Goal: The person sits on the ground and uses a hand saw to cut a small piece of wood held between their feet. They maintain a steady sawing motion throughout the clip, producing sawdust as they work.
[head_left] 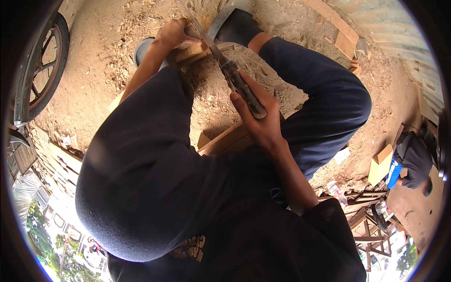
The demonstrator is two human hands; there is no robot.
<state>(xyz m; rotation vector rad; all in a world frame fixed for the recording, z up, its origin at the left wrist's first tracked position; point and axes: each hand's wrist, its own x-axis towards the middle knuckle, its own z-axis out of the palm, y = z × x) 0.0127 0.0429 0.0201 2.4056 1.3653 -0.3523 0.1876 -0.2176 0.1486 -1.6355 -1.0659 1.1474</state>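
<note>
My right hand (263, 120) is wrapped round the dark handle of a machete (213, 49), with a blue band where handle meets blade. Its long narrow blade points away and up to the left, passing close beside my left hand (171, 35). That hand is closed on a small wooden block (192, 32), thumb along its near side. Below the block lies another piece of wood (190, 52) between my feet; whether the two touch I cannot tell. The blade's far end is thin and faint against the ground.
A longer wooden plank (230, 138) lies between my bent legs. Wood chips cover the dirt ground. A spoked wheel (47, 66) stands at the far left, bricks (345, 44) and corrugated sheeting (399, 33) at the upper right. Another person (413, 157) bends over at the right, near a cardboard box (380, 164).
</note>
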